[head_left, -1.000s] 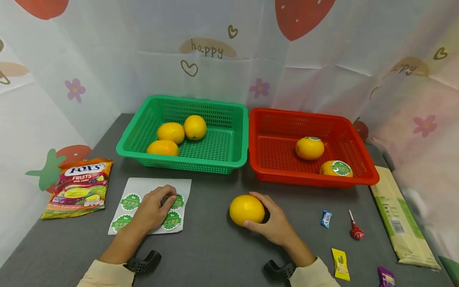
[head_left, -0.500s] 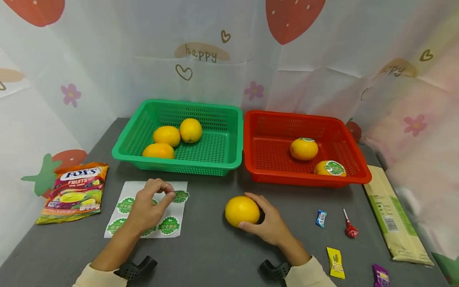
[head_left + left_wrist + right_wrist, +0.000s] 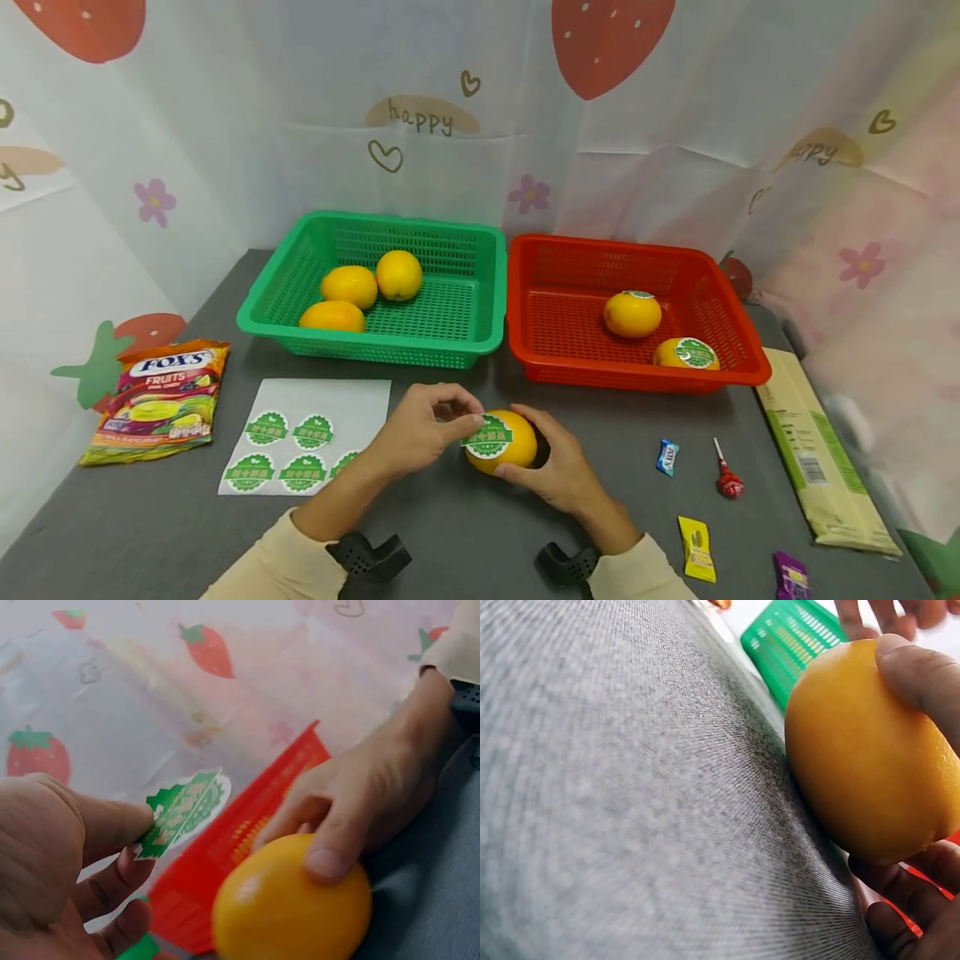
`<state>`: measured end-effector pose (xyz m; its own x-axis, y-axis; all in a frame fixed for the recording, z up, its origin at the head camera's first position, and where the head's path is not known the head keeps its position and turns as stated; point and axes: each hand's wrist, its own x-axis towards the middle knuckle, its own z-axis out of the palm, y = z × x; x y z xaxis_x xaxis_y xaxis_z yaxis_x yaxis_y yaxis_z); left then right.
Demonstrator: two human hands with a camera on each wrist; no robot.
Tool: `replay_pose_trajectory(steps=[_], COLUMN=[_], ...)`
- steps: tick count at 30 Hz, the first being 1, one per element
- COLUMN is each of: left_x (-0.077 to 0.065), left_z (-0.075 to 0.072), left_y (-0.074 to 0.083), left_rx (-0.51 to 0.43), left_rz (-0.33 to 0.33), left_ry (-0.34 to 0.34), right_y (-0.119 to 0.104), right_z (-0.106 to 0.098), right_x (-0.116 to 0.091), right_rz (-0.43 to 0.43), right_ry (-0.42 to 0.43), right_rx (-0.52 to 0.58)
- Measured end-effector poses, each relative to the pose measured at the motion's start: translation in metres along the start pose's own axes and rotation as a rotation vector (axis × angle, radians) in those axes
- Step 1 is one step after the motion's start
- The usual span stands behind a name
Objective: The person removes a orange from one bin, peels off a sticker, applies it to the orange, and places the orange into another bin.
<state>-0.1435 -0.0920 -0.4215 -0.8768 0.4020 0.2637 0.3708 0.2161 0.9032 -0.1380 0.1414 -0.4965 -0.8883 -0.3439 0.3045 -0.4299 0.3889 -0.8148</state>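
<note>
Green round sticker [image 3: 486,433] pinched between thumb and fingers of my left hand [image 3: 420,427], hovering just at the orange [image 3: 504,440] on the grey bench [image 3: 450,533]. My right hand [image 3: 558,471] curls its grip round that orange; best to hold it steady and lay the sticker flat from one edge.

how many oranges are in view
6. Three lie in the green basket. Two lie in the red basket. One orange is on the table, held by the right hand.
</note>
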Motion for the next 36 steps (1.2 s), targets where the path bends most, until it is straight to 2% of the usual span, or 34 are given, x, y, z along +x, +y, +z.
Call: replay_pose_trajectory(steps=[5,12,17,24,27,31,33,36], left_x=[0.010,0.017,0.016,0.010,0.006,0.000,-0.002,-0.003], left_z=[0.016,0.023,0.028,0.039,0.043,0.046,0.046,0.048], left_y=[-0.007,-0.015,-0.019,-0.023,-0.029,-0.041,-0.048,-0.058], left_rx=[0.027,0.137,0.221,0.434,0.417,0.349,0.304,0.227], left_rz=[0.009,0.010,0.026,0.125,0.209,0.320,0.326,0.297], left_ry=[-0.012,0.013,0.074,0.198,0.219,0.163,0.132,0.111], right_y=[0.000,-0.002,-0.002,-0.001,-0.001,0.000,0.001,0.001], right_z=[0.002,0.003,0.002,0.001,0.000,-0.001,-0.002,-0.003], right_x=[-0.001,0.001,0.003,0.002,0.001,0.000,0.000,0.001], right_rz=[-0.006,0.010,0.019,0.018,0.016,0.013,0.012,-0.027], right_ry=[-0.001,-0.010,-0.028,-0.026,-0.024,-0.021,-0.025,-0.024], right_rx=[-0.002,-0.019,-0.017,-0.017,-0.017,-0.008,-0.012,0.015])
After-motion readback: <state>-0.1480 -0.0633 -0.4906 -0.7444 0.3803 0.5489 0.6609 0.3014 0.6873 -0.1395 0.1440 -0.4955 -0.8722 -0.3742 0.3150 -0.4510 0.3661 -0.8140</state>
